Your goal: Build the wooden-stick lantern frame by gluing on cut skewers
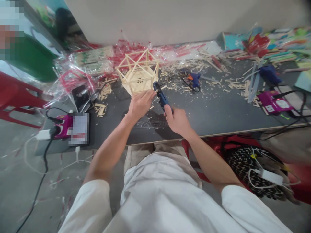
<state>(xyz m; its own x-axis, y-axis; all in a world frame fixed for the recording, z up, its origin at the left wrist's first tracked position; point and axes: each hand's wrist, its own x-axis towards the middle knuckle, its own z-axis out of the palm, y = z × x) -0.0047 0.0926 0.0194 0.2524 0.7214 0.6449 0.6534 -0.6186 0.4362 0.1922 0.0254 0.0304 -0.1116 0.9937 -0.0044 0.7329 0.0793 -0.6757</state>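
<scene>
My right hand point(176, 119) is wrapped round a dark blue hand tool point(163, 98) with a blackish head; its exact kind is unclear. The tool's head points away from me, just right of my left fingertips. My left hand point(142, 103) is closed, its fingers pinching what looks like the end of a thin wooden stick point(155, 92) beside the tool. Directly beyond my left hand stands an open frame of thin wooden sticks point(131, 84), with a many-sided base and crossed struts. My left hand hides part of its front edge.
Stick offcuts point(100, 110) litter the dark table point(116, 129). A blue-and-orange glue gun point(194, 79) lies at centre right, another blue tool point(269, 73) farther right. Purple power strips point(274, 102) and cables lie at both ends. A phone point(79, 129) sits at the left edge; plastic wrap lines the back.
</scene>
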